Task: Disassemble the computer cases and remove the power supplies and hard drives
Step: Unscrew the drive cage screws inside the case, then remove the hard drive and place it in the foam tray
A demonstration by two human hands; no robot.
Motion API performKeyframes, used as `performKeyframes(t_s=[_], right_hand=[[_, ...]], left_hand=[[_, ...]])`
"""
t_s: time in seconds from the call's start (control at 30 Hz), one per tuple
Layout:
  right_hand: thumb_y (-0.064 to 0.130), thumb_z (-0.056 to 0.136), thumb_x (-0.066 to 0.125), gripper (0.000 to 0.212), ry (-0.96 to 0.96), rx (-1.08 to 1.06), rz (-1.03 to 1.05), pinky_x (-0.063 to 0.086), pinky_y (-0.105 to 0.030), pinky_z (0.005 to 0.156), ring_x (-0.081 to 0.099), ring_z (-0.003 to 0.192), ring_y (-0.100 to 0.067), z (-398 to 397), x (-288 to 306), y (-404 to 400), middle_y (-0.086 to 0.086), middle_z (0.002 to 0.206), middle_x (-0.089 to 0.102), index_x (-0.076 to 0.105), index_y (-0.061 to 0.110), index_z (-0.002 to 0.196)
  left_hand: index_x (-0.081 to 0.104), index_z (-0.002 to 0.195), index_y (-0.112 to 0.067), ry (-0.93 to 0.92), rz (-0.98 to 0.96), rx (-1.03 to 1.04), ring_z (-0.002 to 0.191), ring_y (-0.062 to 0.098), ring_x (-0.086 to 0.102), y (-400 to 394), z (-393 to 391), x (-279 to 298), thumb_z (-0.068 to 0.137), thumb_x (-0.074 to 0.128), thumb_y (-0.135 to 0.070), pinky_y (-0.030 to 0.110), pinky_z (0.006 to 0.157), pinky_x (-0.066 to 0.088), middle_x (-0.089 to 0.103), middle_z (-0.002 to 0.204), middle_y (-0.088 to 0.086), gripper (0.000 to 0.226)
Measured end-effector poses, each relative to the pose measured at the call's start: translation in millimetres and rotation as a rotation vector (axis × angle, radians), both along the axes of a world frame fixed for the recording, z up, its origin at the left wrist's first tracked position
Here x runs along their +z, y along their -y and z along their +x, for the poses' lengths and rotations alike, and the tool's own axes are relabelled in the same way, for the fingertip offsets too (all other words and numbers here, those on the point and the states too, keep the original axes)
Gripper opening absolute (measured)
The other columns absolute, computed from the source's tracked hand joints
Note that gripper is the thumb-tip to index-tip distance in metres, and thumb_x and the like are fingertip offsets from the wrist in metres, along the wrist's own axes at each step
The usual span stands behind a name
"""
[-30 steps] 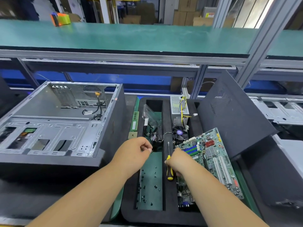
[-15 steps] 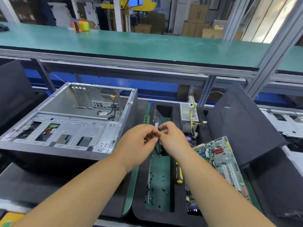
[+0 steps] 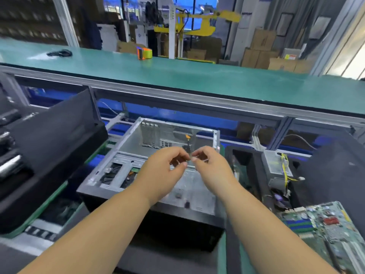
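Note:
An open grey computer case (image 3: 132,143) lies on its side at the centre of the bench, its inside mostly bare, with a black cable and orange connector at the back. My left hand (image 3: 164,172) and my right hand (image 3: 210,168) hover over it, fingertips meeting. Between them they pinch a small clear piece (image 3: 199,160), too blurred to identify. A removed power supply (image 3: 274,165) with yellow wires sits in a black foam tray to the right. A green motherboard (image 3: 325,230) lies at the lower right.
A black case panel (image 3: 333,175) leans at the right. Black foam trays and another black unit (image 3: 51,135) stand at the left. A green shelf (image 3: 197,78) runs overhead at the back, carrying an orange and yellow tool (image 3: 144,53) and a black cable.
My view swung left and up, from the foam tray to the open case. Both hands left the screwdriver and tray, came together and now sit above the case.

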State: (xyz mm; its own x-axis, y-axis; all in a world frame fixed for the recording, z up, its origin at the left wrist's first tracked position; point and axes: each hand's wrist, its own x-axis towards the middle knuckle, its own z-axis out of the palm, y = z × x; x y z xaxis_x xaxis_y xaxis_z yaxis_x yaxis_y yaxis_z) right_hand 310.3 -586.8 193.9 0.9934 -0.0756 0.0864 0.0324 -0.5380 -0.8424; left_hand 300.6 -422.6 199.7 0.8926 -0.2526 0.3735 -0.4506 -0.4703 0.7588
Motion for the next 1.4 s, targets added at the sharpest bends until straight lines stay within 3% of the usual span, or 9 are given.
performKeyframes(t_s=[0.1,0.23,0.37,0.53,0.67,0.87,0.97,1.07,1.4], right_hand=[[0.027,0.094,0.06,0.007,0.012,0.04,-0.029,0.035,-0.01,0.056,0.055,0.076,0.002,17.2,3.8,-45.2,0.015,0.089,0.061,0.06,0.033,0.091],[0.025,0.094,0.061,0.005,0.018,0.08,-0.088,0.036,-0.01,0.059,0.053,0.076,0.0,38.7,2.8,-94.6,0.012,0.09,0.06,0.065,0.026,0.097],[0.027,0.092,0.062,0.004,-0.026,0.062,-0.095,0.047,-0.027,0.07,0.057,0.078,-0.008,55.1,-5.0,-125.2,0.011,0.089,0.062,0.065,0.03,0.093],[0.034,0.087,0.067,0.005,-0.078,0.069,-0.14,0.049,-0.028,0.074,0.06,0.085,-0.007,76.7,-20.6,-142.3,0.01,0.097,0.062,0.063,0.036,0.087],[0.032,0.082,0.072,0.032,-0.168,0.157,-0.332,0.045,-0.03,0.092,0.055,0.107,-0.01,88.9,-32.9,-141.0,0.014,0.112,0.055,0.063,0.035,0.112],[0.042,0.073,0.074,0.075,-0.277,0.331,-0.563,0.037,-0.035,0.109,0.048,0.129,-0.014,95.0,-39.1,-141.6,0.007,0.142,0.049,0.046,0.033,0.142],[0.045,0.072,0.075,0.081,-0.309,0.358,-0.592,0.04,-0.033,0.107,0.048,0.129,-0.014,100.5,-38.4,-141.4,0.009,0.146,0.047,0.041,0.035,0.145],[0.047,0.071,0.075,0.081,-0.347,0.386,-0.583,0.045,-0.031,0.1,0.052,0.123,-0.012,104.1,-37.0,-139.8,0.011,0.142,0.05,0.041,0.038,0.144],[0.049,0.064,0.08,0.076,-0.335,0.393,-0.527,0.051,-0.033,0.094,0.059,0.106,-0.007,110.1,-38.1,-134.4,0.02,0.122,0.06,0.048,0.045,0.132]], left_hand=[[0.067,0.09,-0.03,0.005,0.002,0.07,0.088,0.003,0.06,-52.1,20.4,0.5,0.089,0.065,-0.011,0.015,0.077,0.046,0.065,0.088,-0.015,0.019],[0.067,0.088,-0.032,-0.039,0.014,0.144,0.089,-0.005,0.058,-116.3,48.9,-5.6,0.089,0.066,-0.012,0.001,0.073,0.039,0.065,0.087,-0.019,0.02],[0.063,0.095,-0.039,-0.104,0.15,0.102,0.097,-0.012,0.053,-163.8,68.8,-18.8,0.089,0.064,-0.012,0.003,0.079,0.036,0.061,0.1,-0.022,0.028],[0.059,0.113,-0.041,-0.165,0.34,0.023,0.109,-0.006,0.046,-188.8,86.7,-35.4,0.086,0.064,-0.012,0.016,0.091,0.036,0.05,0.117,-0.027,0.04],[0.056,0.125,-0.031,-0.126,0.482,-0.032,0.123,0.007,0.043,-191.0,98.3,-41.4,0.082,0.063,-0.011,0.028,0.106,0.035,0.05,0.127,-0.016,0.048],[0.051,0.135,-0.029,-0.056,0.632,-0.123,0.133,0.009,0.037,-191.6,117.4,-47.0,0.081,0.068,-0.025,0.031,0.114,0.027,0.048,0.134,-0.014,0.056],[0.043,0.143,-0.035,-0.049,0.76,-0.144,0.145,0.008,0.019,-192.1,126.2,-49.5,0.084,0.066,-0.04,0.034,0.119,0.015,0.042,0.145,-0.017,0.063],[0.04,0.143,-0.039,-0.028,0.808,-0.15,0.146,0.008,0.015,-192.5,132.1,-50.6,0.086,0.065,-0.045,0.036,0.12,0.01,0.041,0.146,-0.02,0.062],[0.025,0.15,-0.04,-0.012,0.88,-0.23,0.145,0.01,0.005,-185.4,132.7,-47.6,0.097,0.054,-0.03,0.033,0.117,-0.002,0.033,0.15,-0.017,0.062]])
